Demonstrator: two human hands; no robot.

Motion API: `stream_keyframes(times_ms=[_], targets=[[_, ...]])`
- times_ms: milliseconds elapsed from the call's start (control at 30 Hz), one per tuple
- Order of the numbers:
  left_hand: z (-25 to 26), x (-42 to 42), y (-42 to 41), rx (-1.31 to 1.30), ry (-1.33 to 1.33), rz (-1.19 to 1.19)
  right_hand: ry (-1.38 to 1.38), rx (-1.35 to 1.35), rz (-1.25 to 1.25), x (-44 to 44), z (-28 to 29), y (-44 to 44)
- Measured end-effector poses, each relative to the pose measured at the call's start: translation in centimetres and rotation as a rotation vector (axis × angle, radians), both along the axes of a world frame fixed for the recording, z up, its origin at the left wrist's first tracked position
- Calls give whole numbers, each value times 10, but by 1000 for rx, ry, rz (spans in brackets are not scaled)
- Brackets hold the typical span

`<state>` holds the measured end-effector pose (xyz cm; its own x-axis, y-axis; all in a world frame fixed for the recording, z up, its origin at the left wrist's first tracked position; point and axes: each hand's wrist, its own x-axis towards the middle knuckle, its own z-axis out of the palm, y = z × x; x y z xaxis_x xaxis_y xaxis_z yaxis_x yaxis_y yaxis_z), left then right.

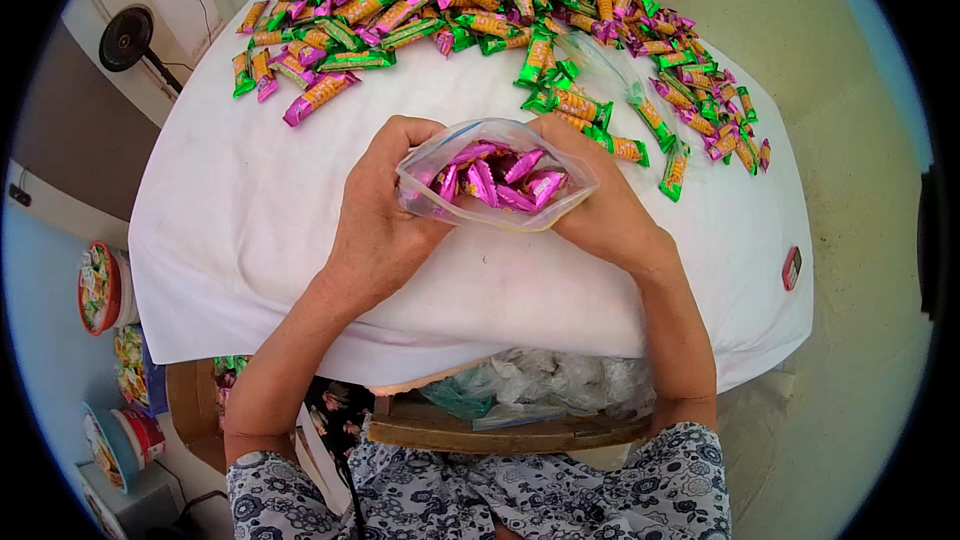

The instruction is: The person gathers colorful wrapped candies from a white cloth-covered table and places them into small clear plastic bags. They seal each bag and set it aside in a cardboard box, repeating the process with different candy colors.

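Observation:
A clear plastic zip bag (499, 217) is held mouth-up over the near half of the table. My left hand (386, 217) grips its left side, and my right hand (600, 202) grips the right side. Between them the bag's mouth gapes wide. Inside stand several small packets (484, 181) with shiny pink ends upward; their lower parts are hidden by the bag and my fingers. Beyond my hands spreads a large heap of wrapped snack packets (420, 0) in green, pink and orange. Some loose green packets (581, 105) lie just past my right hand.
A white cloth (247, 240) covers the table. Another clear bag (600, 64) lies by the heap. A small red device (791, 268) rests near the right edge. Below the near edge, an open drawer (510, 431) holds crumpled plastic bags (555, 382). Filled tubs (97, 289) and a cardboard box (191, 405) stand at left.

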<state>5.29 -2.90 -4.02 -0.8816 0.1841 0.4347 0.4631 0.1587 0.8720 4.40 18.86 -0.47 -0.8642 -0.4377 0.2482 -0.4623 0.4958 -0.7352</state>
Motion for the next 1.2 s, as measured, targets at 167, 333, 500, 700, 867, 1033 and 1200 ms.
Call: stream_keyframes(times_ms=[167,333,500,700,867,1033,1200], targets=[[-5,-2,-7,46,-115,-39,-216,-75,0,-1,7,13],[0,2,-5,85,-145,-51,-189,-82,20,-2,7,7],[4,-1,-13,-8,-265,-138,-76,-174,50,-2,-1,3],[4,-1,-14,45,-291,-222,-149,-86,-81,0,7,0],[8,1,-8,37,-247,-180,-109,-300,-77,-4,-17,-1],[7,0,-9,69,-308,-193,24,-187,-13,-5,-11,0],[11,2,-7,67,-387,-205,92,-92,30,-5,-9,2]])
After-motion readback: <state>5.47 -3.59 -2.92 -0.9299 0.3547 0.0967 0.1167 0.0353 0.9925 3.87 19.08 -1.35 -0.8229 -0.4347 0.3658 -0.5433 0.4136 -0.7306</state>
